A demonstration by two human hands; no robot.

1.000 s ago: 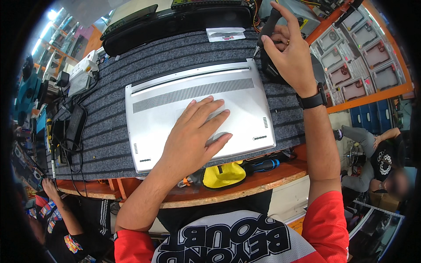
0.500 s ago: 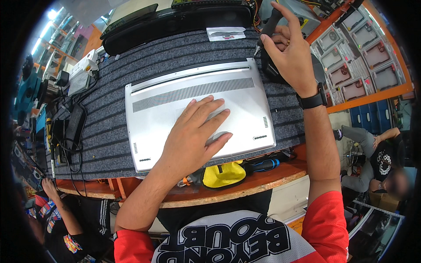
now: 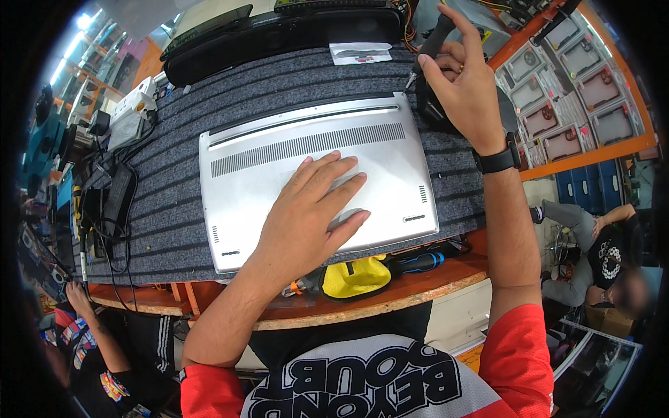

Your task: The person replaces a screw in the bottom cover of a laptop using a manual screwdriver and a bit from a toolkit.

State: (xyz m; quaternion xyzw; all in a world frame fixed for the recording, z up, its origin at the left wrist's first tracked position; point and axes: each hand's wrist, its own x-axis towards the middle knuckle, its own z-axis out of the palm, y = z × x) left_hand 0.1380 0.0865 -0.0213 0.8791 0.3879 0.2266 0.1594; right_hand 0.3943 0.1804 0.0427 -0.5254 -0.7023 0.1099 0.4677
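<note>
A silver laptop lies upside down on a ribbed grey mat, its bottom cover with a long vent strip facing up. My left hand rests on the middle of that cover, palm down and fingers spread. Past the laptop's far right corner, my right hand grips a black-handled screwdriver between thumb and fingers, the index finger stretched up along the handle's top end. The screwdriver's metal shaft slants down to the corner of the cover; whether its tip sits in a screw is too small to tell.
A long black bar-shaped device and a small white packet lie along the back. Left are a black power adapter and cables. A yellow cloth and blue-black tool sit on the shelf below. Two people are nearby.
My right hand and the screwdriver have shifted very slightly to the right. The left hand stays in place on the laptop.
</note>
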